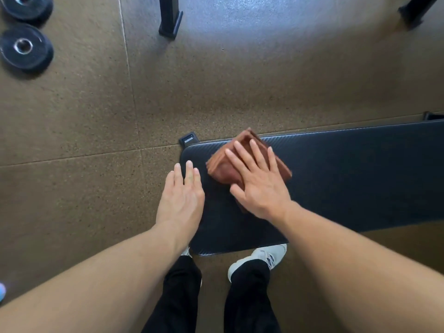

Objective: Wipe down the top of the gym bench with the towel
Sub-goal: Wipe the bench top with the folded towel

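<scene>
The black padded gym bench (348, 179) runs from the middle of the view out to the right edge. A folded reddish-brown towel (222, 170) lies on its left end, close to the far edge. My right hand (258, 183) presses flat on the towel with straight, spread fingers and covers much of it. My left hand (181, 198) rests flat on the bench's left end, fingers straight and partly over the edge, holding nothing. The two hands are about a hand's width apart.
Two black weight plates (25, 48) lie on the rubber floor at the far left. Black frame feet (171, 20) stand at the top centre and top right. A bench foot (189, 140) pokes out by the left corner. My shoes (259, 259) stand under the near edge.
</scene>
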`<state>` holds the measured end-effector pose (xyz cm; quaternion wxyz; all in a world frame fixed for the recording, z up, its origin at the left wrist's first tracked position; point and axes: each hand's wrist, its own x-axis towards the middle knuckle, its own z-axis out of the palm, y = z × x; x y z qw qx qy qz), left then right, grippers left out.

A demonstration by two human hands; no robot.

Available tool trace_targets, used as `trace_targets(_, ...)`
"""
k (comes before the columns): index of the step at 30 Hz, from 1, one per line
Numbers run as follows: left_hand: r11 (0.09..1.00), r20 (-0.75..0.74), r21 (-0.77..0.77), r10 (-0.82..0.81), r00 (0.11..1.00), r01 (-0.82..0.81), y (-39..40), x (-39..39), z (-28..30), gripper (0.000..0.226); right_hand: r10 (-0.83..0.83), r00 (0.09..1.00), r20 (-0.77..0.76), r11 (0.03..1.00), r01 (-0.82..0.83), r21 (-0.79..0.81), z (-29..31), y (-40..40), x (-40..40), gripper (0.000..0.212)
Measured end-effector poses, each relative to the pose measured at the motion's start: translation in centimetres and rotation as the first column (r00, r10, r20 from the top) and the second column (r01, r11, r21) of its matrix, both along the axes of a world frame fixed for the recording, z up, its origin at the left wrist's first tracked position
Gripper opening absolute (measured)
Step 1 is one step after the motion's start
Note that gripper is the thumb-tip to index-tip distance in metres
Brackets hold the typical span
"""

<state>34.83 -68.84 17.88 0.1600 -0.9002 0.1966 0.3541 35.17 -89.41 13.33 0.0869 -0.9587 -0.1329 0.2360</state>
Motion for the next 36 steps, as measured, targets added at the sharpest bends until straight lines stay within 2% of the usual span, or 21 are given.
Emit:
trace_targets(4, 0.999, 0.012, 0.044, -0.009, 1.0, 0.009, -0.4, -0.2, -0.2, 0.102, -0.28, 0.949, -0.143, 0.96, 0.28, -0.023, 0.3, 1.3, 8.8, 0.066)
trace_targets(6, 0.998, 0.01, 0.055, 0.009, 1.0, -0.009, -0.4, -0.1, -0.2, 0.101, -0.288, 0.948, -0.135, 0.957, 0.29, -0.002, 0.4, 2.0, 9.3, 0.059)
trace_targets(9, 0.998, 0.0, 0.052, 0.045, 0.999, -0.044, -0.5, 0.0, 0.0, 0.1, -0.2, 0.98, -0.014, 0.971, 0.2, 0.133, 1.0, 2.1, 5.0, 0.062)
trace_targets(12, 0.997, -0.011, 0.053, 0.053, 0.999, -0.052, -0.7, 0.1, 0.1, 0.11, -0.044, 0.999, 0.008, 0.965, 0.04, 0.259, 1.3, 0.5, -2.9, 0.066)
trace_targets(16, 0.996, -0.025, 0.029, 0.08, 0.996, -0.079, -0.2, 0.2, 0.0, 0.124, 0.308, 0.951, -0.013, 0.939, -0.302, 0.165, 0.7, -3.7, -12.2, 0.07)
trace_targets(18, 0.996, -0.003, 0.018, 0.09, 0.996, -0.09, 0.0, 0.1, -0.2, 0.125, 0.371, 0.929, -0.009, 0.921, -0.367, 0.13, 0.4, -4.5, -13.0, 0.069)
trace_targets(21, 0.996, 0.022, 0.02, 0.091, 0.996, -0.091, -0.4, -0.3, -0.6, 0.125, 0.381, 0.924, 0.016, 0.921, -0.381, 0.074, 0.1, -3.6, -10.7, 0.067)
trace_targets(24, 0.993, 0.031, -0.041, 0.113, 0.993, -0.112, 0.1, -0.2, -1.0, 0.127, 0.262, 0.96, 0.102, 0.964, -0.266, 0.027, -0.4, -1.7, -5.8, 0.067)
trace_targets(27, 0.961, 0.033, -0.255, 0.12, 0.992, -0.108, 3.3, -0.6, -1.7, 0.128, 0.016, 0.994, 0.112, 1.0, -0.018, 0.017, -0.7, 1.8, -0.5, 0.069)
trace_targets(29, 0.92, 0.018, -0.37, 0.145, 0.989, -0.128, 5.2, -2.2, -2.3, 0.117, -0.102, 0.99, 0.093, 0.995, 0.102, 0.002, -1.0, 3.9, 1.0, 0.07)
trace_targets(32, 0.848, 0.028, -0.487, 0.254, 0.967, -0.209, 6.2, -6.8, -3.2, 0.103, -0.213, 0.971, 0.11, 0.976, 0.215, -0.014, -1.3, 5.8, 0.0, 0.07)
trace_targets(34, 0.798, -0.046, -0.518, 0.335, 0.941, -0.31, 6.4, -11.7, -3.3, 0.1, -0.25, 0.961, 0.119, 0.968, 0.25, 0.013, -1.1, 7.3, -2.7, 0.07)
trace_targets(36, 0.807, -0.157, -0.479, 0.308, 0.939, -0.345, 6.4, -17.5, -3.3, 0.101, -0.236, 0.965, 0.118, 0.972, 0.234, 0.026, -0.9, 8.9, -6.4, 0.069)
